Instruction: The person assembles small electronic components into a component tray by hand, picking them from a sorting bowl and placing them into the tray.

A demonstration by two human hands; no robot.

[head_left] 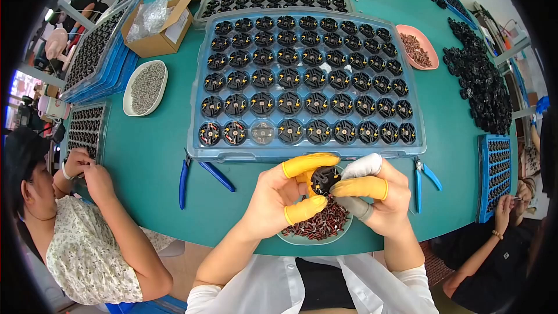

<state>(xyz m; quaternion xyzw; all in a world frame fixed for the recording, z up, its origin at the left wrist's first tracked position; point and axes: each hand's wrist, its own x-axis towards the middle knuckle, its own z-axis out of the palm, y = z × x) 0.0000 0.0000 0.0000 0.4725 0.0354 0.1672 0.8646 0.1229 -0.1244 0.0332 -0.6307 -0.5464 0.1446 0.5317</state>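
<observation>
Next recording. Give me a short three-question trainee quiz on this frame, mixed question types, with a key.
1. True or false: both hands, left hand and right hand, hold the small black round part.
2. Which lies left of the hands on the green table? A) blue-handled pliers B) a hammer C) a brush
3. Fill in: the dish under the hands holds small dark red ____.

Key: 1 true; 2 A; 3 pieces.

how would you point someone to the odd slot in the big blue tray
Start at the big blue tray in the middle of the green table. Follow its front row from the left: the third slot looks pale and see-through, while its neighbours hold black round parts.
</observation>
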